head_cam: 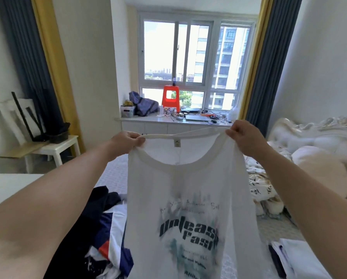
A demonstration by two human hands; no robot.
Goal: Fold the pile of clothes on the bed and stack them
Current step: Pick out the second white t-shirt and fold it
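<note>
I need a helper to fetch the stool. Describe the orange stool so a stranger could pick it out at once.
Look to the big window at the far end of the room, then down to the cluttered white ledge beneath it. The orange stool stands upright on that ledge, right of a crumpled purple bag. It is the only bright orange thing there.

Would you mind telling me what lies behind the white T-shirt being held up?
Beside the white T-shirt, held by the left hand and right hand, the bed and a pile of dark clothes show. What lies directly behind it is covered.

Both forearms bare — no sleeves, watch or rings visible on hands (126,140).
</note>
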